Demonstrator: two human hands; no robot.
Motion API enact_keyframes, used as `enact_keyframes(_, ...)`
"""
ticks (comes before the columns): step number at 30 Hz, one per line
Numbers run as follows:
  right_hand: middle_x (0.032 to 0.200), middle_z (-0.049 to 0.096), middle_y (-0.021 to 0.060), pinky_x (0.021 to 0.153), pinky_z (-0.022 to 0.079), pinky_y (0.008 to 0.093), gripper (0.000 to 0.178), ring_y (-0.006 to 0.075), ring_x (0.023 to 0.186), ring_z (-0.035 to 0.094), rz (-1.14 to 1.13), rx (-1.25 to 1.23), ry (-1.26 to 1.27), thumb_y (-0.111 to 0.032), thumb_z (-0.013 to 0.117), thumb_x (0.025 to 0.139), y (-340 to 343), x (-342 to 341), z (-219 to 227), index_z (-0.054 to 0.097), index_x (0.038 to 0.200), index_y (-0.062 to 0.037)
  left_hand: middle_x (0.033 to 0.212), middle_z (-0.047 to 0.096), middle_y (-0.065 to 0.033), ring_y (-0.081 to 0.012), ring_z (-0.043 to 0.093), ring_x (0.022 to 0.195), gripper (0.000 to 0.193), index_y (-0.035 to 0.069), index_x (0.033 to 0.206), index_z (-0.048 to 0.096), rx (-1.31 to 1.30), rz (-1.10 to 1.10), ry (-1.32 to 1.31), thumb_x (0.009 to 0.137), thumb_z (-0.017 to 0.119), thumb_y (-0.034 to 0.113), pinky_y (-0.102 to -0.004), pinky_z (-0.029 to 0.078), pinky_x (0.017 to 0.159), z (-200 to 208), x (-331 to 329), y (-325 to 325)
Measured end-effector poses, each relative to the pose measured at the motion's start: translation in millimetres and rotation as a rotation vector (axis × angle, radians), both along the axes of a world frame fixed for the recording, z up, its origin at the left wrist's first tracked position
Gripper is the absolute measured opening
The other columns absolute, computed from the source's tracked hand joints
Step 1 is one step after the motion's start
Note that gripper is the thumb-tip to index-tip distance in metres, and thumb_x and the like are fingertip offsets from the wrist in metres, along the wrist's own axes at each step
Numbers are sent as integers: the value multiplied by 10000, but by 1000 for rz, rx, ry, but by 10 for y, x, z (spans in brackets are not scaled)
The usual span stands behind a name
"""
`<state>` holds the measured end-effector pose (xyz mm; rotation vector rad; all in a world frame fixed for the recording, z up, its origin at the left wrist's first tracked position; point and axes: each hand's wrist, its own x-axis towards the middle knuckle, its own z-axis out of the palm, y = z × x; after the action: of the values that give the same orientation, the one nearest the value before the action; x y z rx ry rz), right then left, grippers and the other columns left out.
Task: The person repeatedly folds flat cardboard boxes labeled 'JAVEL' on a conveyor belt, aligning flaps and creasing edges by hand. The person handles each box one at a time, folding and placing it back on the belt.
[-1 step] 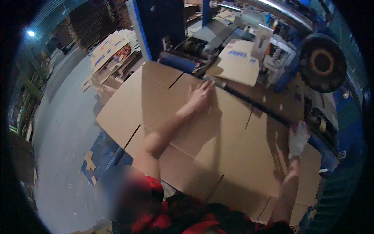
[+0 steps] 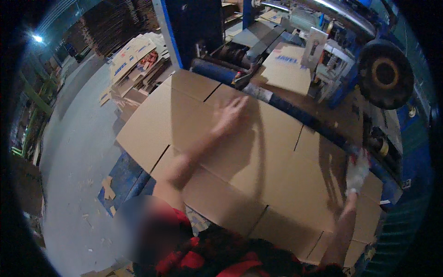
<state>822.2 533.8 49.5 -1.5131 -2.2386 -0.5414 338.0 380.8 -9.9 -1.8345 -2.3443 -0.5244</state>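
A large flat sheet of brown cardboard (image 2: pixel 286 171), creased and cut with dark slots, lies in front of me on a blue machine table. My left hand (image 2: pixel 230 114) is bare and rests on its far part, fingers spread and slightly blurred, close to the dark roller (image 2: pixel 300 113) along the far edge. On the right, my right hand (image 2: pixel 357 173) wears a whitish glove with reddish fingertips. It lies at the sheet's far right edge, beside the roller, with fingers stretched forward. Nothing shows in either hand.
Beyond the roller, a printed cardboard piece (image 2: pixel 287 69) sits among machine parts. A black wheel (image 2: pixel 386 74) stands at the right, and a blue post (image 2: pixel 191 32) rises at the far middle. Stacked cardboard (image 2: pixel 131 60) is at the far left, beside the grey floor (image 2: pixel 76 171).
Both hands have drawn slightly back toward me from the roller, the left one more clearly. The view has shifted a little, and the cardboard sheet keeps about the same place against the roller.
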Motion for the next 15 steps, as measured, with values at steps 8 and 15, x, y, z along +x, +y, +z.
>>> enact_keyframes(8, 1436, 369, 188, 1125, 183, 482, 670, 359, 1342, 318, -248, -208, -118, -244, 632, 827, -2166, 1507, -391, 356, 1413, -75, 1381, 421, -159, -371, 438, 1228, 844, 51, 1336, 437, -102, 1205, 27, 725, 669, 584, -500, 413, 957, 231, -1502, -2766)
enact_keyframes(15, 1485, 290, 175, 1134, 148, 488, 721, 344, 1378, 247, -552, -298, -137, -383, 607, 838, -3286, 1987, -382, 331, 1428, -75, 1232, 551, -164, -348, 495, 1166, 795, 84, 1248, 550, -285, 893, -45, 719, 613, 674, -508, 386, 955, 115, -1924, -2808)
